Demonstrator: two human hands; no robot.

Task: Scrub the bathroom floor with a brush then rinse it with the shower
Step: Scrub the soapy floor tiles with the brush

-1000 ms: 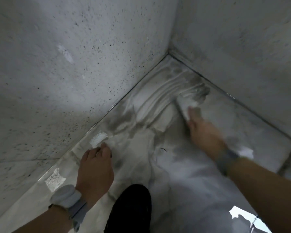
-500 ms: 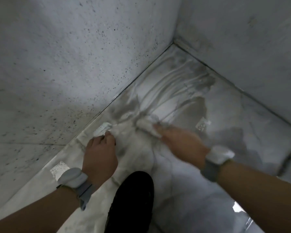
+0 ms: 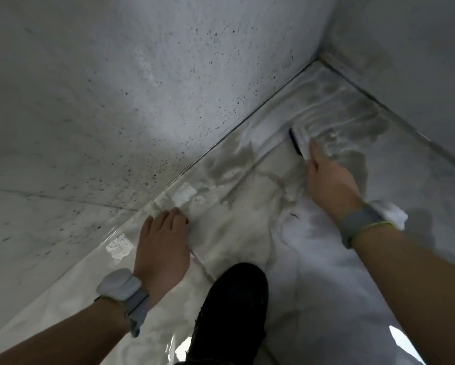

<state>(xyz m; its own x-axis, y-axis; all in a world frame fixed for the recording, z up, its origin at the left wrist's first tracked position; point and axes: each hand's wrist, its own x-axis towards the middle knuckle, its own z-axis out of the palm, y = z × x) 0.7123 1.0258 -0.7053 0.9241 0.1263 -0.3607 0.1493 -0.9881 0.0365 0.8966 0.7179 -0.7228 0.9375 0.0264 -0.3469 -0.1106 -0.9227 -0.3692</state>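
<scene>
- Down on the wet floor (image 3: 313, 299), seen from the head camera, the person crouches facing a corner where two speckled walls (image 3: 115, 101) meet.
- Right hand (image 3: 329, 180) reaches toward that corner and grips the brush (image 3: 298, 143), fingers curled round its near end; the brush lies flat on the tiles, its dark edge turned to the left.
- Beyond the brush, curved streaks of grey lather (image 3: 334, 119) fan across the tiles up to the corner.
- Left hand (image 3: 163, 246) rests palm down on the floor close to the left wall, fingers relaxed and together, holding nothing.
- Each wrist carries a grey band (image 3: 357, 225); the left one bears a pale rounded pod on top.
- A blob of white foam (image 3: 390, 213) sits on the floor just beside the right wrist.
- Between the two forearms, a black shoe (image 3: 231, 312) stands on the tiles, toe pointing to the corner.
- Bright reflections (image 3: 119, 246) glint on the wet tiles along the foot of the left wall.
</scene>
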